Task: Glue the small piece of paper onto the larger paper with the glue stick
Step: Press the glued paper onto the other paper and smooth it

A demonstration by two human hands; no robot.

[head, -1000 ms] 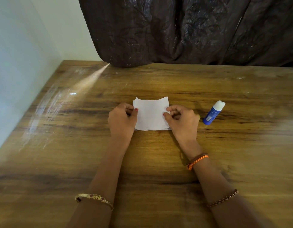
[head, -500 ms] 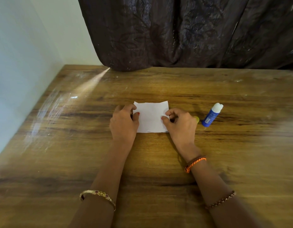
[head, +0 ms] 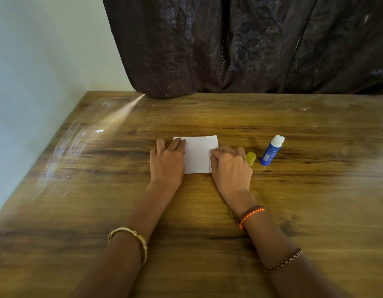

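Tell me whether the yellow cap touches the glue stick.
Apart. The head view shows bare wood between the yellow cap and the glue stick.

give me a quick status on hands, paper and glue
Left hand flat on paper, right hand curled at its edge. Glue stick uncapped, lying right, yellow cap beside. Nothing in the way.

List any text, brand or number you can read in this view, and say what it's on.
Nothing is legible.
Glue stick: a small white label patch with print on the blue body, too small and blurred to read.
Paper: white, no writing shows on the visible part.
Yellow cap: no markings seen.
Table and curtain: no text; the curtain has only a woven leaf pattern.
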